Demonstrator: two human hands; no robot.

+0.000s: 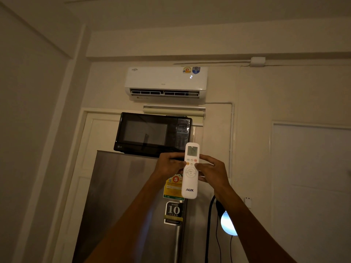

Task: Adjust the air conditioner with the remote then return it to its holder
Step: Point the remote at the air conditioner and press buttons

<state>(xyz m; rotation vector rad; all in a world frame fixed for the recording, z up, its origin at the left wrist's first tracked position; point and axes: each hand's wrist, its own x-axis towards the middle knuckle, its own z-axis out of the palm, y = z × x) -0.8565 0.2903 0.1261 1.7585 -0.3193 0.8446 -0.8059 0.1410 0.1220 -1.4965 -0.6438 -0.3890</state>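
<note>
White remote (190, 170) upright, clasped between left hand (169, 165) and right hand (213, 170).

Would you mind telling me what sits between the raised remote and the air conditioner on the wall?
In the head view, a black microwave lies between the remote and the air conditioner, with a pale roller-like fixture just above the microwave.

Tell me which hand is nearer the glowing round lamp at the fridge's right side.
Right. The right hand grips the remote above the lamp; the left hand is across the remote, farther off.
</note>
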